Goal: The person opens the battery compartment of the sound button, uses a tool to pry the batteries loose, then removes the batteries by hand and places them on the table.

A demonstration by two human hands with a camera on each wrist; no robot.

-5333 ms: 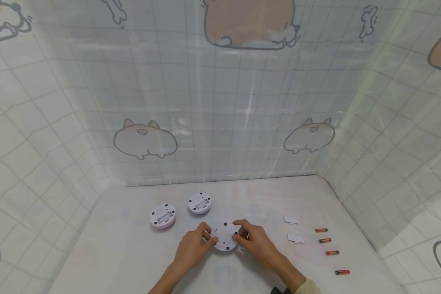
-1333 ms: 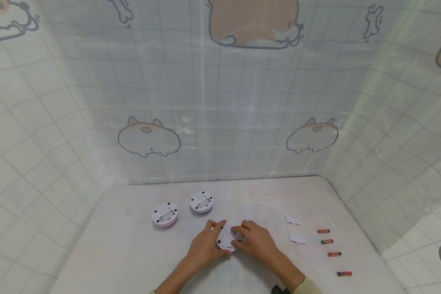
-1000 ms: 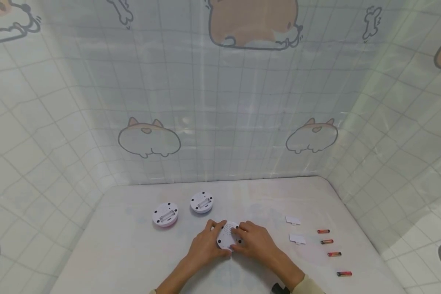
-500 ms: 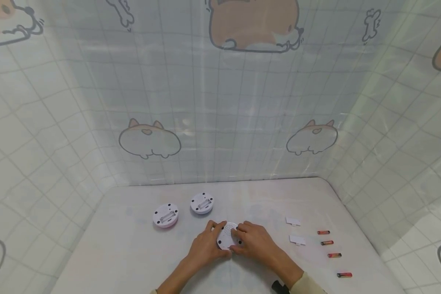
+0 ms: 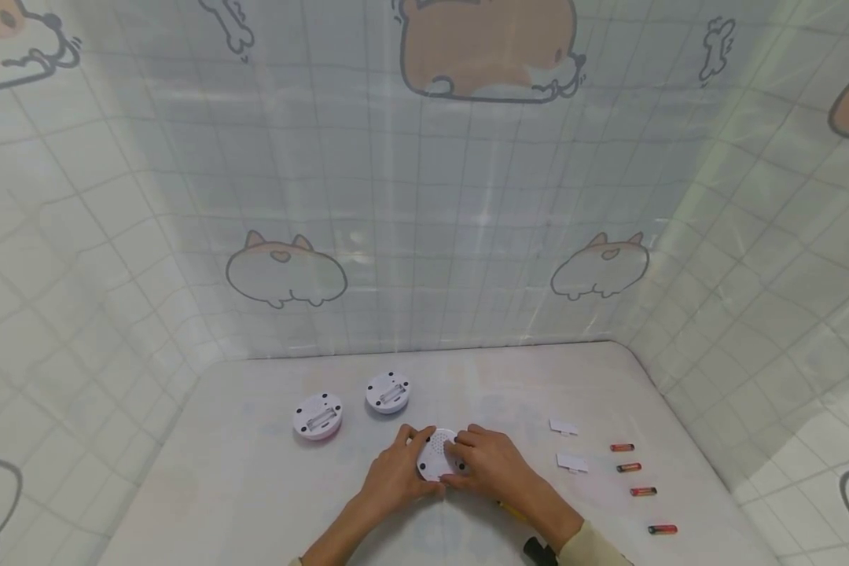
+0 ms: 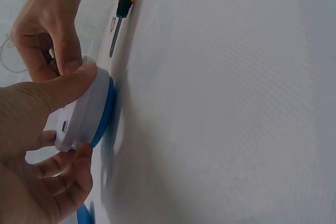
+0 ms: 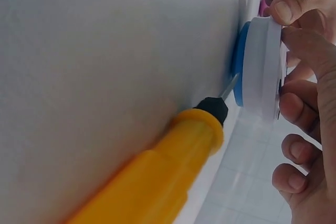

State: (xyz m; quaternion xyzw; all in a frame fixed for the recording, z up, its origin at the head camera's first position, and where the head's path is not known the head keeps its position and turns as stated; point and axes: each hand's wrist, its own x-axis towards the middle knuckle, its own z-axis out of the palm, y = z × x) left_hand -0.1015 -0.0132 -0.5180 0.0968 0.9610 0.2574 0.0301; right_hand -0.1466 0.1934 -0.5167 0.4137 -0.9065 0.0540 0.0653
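Observation:
A round white device [image 5: 431, 465] with a blue underside, black feet and a patch of small holes on its upward face lies between both hands. My left hand [image 5: 392, 475] grips its left rim, thumb at the near edge. Curled fingers and thumb of my right hand [image 5: 491, 465] hold the device's right part and cover some of its face. In the right wrist view the device's white side [image 7: 257, 66] shows above its blue edge. A screwdriver [image 7: 157, 171] with a yellow handle lies beside it, mostly hidden under the right forearm in the head view.
Two similar devices, one pink-edged [image 5: 318, 417] and one further back [image 5: 387, 393], lie with bare battery compartments up. To the right are two white covers, one nearer [image 5: 571, 462] and one farther [image 5: 563, 427], and several red-black batteries [image 5: 643, 491]. Patterned walls enclose the table.
Since the oldest frame, the device has been turned, so its holes now face the far side, and the left hand has shifted to the near edge. Over the last second, the right fingers moved only slightly.

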